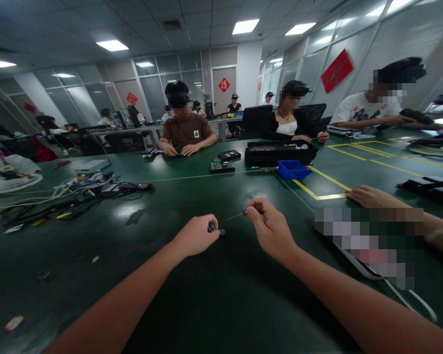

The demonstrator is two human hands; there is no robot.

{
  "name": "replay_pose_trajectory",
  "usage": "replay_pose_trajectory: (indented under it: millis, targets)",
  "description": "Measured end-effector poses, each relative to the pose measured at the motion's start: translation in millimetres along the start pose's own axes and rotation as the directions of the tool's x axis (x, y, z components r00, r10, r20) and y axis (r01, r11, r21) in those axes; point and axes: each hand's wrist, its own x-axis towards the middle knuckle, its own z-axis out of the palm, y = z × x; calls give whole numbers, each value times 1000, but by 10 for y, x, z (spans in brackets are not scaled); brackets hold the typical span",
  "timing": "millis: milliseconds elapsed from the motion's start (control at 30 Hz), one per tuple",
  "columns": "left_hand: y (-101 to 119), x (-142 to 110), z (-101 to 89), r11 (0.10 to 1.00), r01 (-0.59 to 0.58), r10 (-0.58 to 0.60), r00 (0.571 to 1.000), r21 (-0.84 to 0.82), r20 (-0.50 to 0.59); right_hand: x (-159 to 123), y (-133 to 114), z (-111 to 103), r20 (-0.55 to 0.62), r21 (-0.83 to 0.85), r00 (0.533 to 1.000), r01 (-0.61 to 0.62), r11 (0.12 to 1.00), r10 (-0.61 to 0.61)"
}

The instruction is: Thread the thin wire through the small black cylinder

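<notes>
My left hand (pixel 197 236) is closed just above the green table, its fingers around a small dark part with a round shiny face (pixel 211 227). A little dark disc (pixel 222 232) shows at my left fingertips; whether it belongs to the same part I cannot tell. In my right hand (pixel 273 228) is a thin screwdriver (pixel 245 213) with a reddish-brown handle, gripped between thumb and fingers. Its slim shaft points left toward the left hand, and the tip is apart from the dark part.
Tangled cables (pixel 92 189) lie at the left. Ahead are hard drives (pixel 223 166), a long black case (pixel 280 152) and a blue bin (pixel 294 169). Another person's arm (pixel 376 199) rests at the right, beside a blurred-out object with a white cord. Several people sit across the table (pixel 192 191).
</notes>
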Motion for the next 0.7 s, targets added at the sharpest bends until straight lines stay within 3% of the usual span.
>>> replay_pose_trajectory:
  millis: [133, 333, 433, 533, 700]
  targets:
    - [-23, 83, 146, 975, -12, 0, 998, 222, 55, 4, 13, 3, 29, -12, 1000, -8, 1000, 9]
    - [-60, 172, 203, 966, -119, 100, 991, 231, 94, 3, 15, 12, 30, 6, 1000, -6, 1000, 6]
    - [-102, 170, 159, 988, -114, 109, 992, 108, 57, 3, 11, 4, 33, 10, 999, -14, 1000, 14]
    - [-202, 160, 49, 995, -37, 36, 999, -94, -16, 2, 5, -5, 50, 16, 998, -24, 1000, 23]
    - [-532, 80, -286, 874, 122, -194, 975, -471, -108, 3, 15, -3, 57, 17, 998, -19, 1000, 18]
